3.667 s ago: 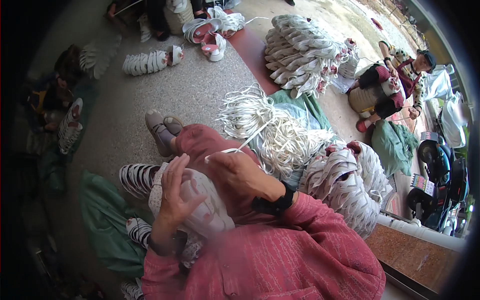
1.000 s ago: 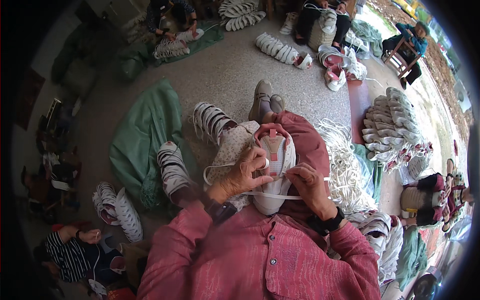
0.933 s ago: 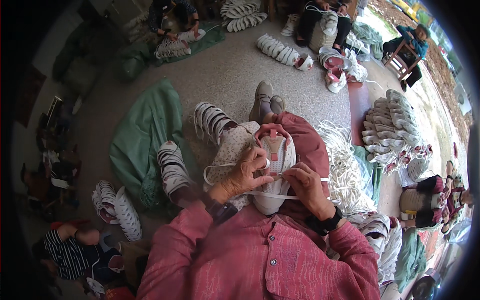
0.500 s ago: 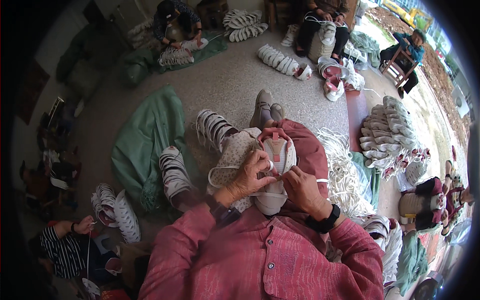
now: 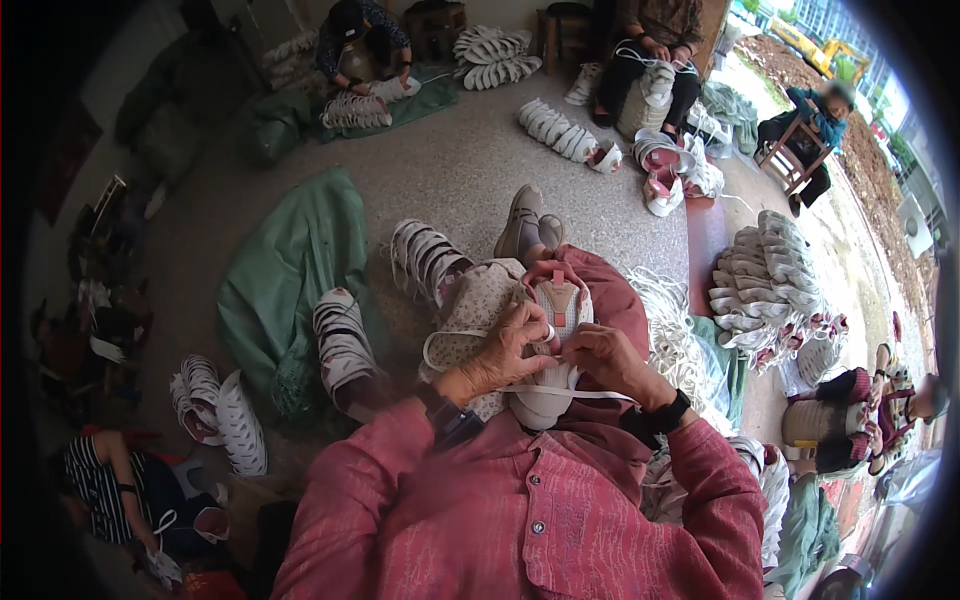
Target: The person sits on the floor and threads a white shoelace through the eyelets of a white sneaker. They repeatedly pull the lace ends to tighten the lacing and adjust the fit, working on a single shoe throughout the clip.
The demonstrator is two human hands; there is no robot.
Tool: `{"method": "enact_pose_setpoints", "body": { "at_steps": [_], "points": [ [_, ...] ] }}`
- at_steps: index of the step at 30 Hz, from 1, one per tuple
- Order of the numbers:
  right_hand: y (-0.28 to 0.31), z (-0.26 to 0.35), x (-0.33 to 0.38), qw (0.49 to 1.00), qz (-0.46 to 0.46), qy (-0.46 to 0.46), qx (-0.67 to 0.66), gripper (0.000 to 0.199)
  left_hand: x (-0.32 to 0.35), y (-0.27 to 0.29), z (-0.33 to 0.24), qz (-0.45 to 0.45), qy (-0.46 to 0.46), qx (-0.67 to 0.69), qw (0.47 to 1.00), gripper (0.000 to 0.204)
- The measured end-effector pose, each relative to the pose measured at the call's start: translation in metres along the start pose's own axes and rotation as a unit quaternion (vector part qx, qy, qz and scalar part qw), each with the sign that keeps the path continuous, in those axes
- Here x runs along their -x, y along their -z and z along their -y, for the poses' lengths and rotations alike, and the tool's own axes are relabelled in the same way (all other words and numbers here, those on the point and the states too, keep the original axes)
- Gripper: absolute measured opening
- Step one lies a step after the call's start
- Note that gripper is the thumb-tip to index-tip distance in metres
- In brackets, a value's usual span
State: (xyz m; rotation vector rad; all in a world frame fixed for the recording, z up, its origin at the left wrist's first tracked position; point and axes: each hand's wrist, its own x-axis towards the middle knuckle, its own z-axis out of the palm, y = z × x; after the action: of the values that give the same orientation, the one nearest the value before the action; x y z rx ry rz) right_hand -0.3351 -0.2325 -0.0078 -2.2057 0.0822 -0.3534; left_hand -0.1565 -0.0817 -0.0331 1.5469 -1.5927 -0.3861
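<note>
A white sneaker [image 5: 543,408] with a pink tongue and lining sits on my lap, its toe toward me. My left hand [image 5: 507,350] is over the shoe's left side, thumb and fingers pinched at the lace opening. From the right, my right hand [image 5: 612,360] meets it with bent fingers closed at the same spot. A white shoelace [image 5: 590,394] crosses over the toe and runs out below my right hand. Another loop of lace hangs left over the flower-patterned cloth [image 5: 470,302]. The lace ends between my fingertips are mostly hidden.
Rows of white shoes [image 5: 345,337] stand left of my legs beside a green cloth [image 5: 300,280]. To the right lie a heap of loose white laces [image 5: 668,325] and a pile of shoes [image 5: 768,280]. Several people sit around with shoes, one in a striped shirt [image 5: 115,487].
My right hand has turned flatter, its fingers still at the lace opening. A strand of lace now stretches across the toe to the right. My left hand stays at nearly the same place.
</note>
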Motion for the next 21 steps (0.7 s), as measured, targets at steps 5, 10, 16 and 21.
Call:
{"method": "enact_pose_setpoints", "body": {
  "at_steps": [5, 10, 16, 21],
  "points": [
    [-0.001, -0.007, 0.014, 0.987, -0.063, -0.120, -0.082, 0.010, -0.001, 0.000, -0.002, -0.002, -0.016, -0.018, 1.000, 0.026],
    [-0.012, -0.001, 0.029, 0.991, -0.103, -0.087, 0.001, 0.008, 0.002, 0.000, -0.001, 0.010, -0.001, -0.001, 1.000, 0.023],
    [-0.020, -0.007, 0.029, 0.991, -0.089, 0.023, 0.093, 0.010, 0.005, -0.003, -0.003, 0.009, 0.011, 0.011, 1.000, 0.021],
    [-0.024, -0.006, 0.027, 0.986, -0.094, 0.043, 0.128, 0.013, 0.005, -0.003, 0.000, 0.006, 0.006, -0.019, 1.000, 0.036]
  ]
}}
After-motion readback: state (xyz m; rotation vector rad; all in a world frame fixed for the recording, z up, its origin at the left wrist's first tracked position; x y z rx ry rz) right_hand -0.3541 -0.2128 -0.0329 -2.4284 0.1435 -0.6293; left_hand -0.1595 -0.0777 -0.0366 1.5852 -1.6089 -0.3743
